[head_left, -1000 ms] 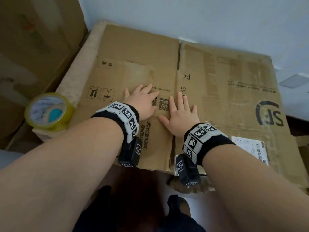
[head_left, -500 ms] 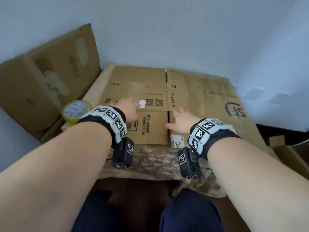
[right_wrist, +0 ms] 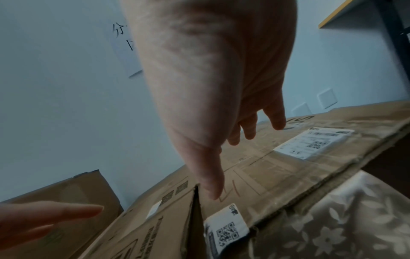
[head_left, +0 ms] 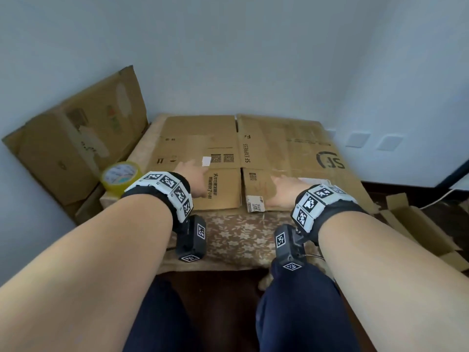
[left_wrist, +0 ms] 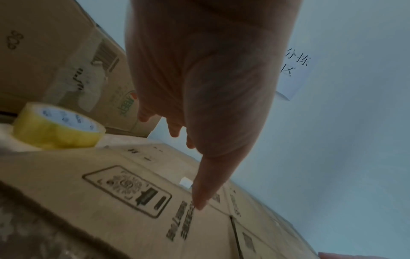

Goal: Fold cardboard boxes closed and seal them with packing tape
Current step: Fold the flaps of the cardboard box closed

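A flattened brown cardboard box (head_left: 279,148) printed "SF EXPRESS" lies on a table with a floral cloth (head_left: 236,237). My left hand (head_left: 195,179) hovers just over its near left flap (left_wrist: 137,201), fingers straight, thumb tip (left_wrist: 199,201) at the cardboard. My right hand (head_left: 284,189) is spread over the near right flap (right_wrist: 277,168), thumb (right_wrist: 210,185) beside the slit between the flaps. Neither hand holds anything. A roll of yellowish packing tape (head_left: 121,177) (left_wrist: 57,129) stands at the table's left edge.
Large flattened boxes (head_left: 71,143) lean against the left wall. An open cardboard box (head_left: 426,229) sits on the floor at the right. White walls close in behind the table. My knees (head_left: 291,313) are under the table's near edge.
My view has pulled back and up from the box. Both hands slid toward me, from the middle of the cardboard to its near flaps, and moved apart.
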